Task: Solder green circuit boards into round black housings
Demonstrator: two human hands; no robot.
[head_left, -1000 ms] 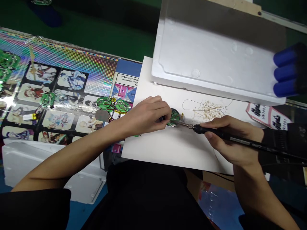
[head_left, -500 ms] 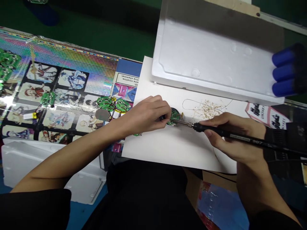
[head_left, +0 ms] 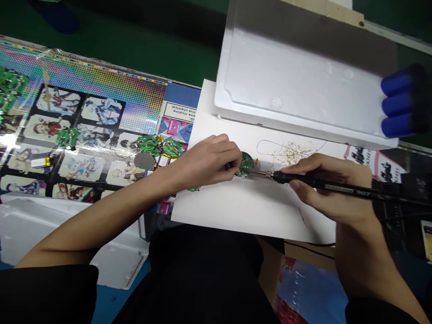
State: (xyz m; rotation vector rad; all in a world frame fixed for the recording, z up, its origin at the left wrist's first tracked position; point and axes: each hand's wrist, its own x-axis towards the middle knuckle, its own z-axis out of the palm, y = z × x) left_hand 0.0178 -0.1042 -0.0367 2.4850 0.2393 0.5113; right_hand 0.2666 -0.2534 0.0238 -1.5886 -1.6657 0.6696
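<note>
A person sits at a white card sheet (head_left: 232, 211), both forearms reaching in over it from either side. Near the middle of the sheet lies a round green circuit board (head_left: 245, 164), flat and circular, so it has no long axis. The left hand (head_left: 205, 161) comes in from the board's left and is the nearer hand. Its fingers curl inward, and the fingertips pinch a small dark part (head_left: 228, 167) at the board's left edge; what that part is, is too small to tell. The right hand (head_left: 326, 200) grips a black soldering iron (head_left: 337, 185) like a pen, fingers wrapped around the handle. The iron lies nearly level, its metal tip pointing left to the board's right edge. Whether they touch is hard to tell. Beyond the board on the sheet lie pale crumbs (head_left: 290, 153) and a thin wire loop (head_left: 266, 146). A white foam tray (head_left: 303, 76) rests on the sheet's far edge.
</note>
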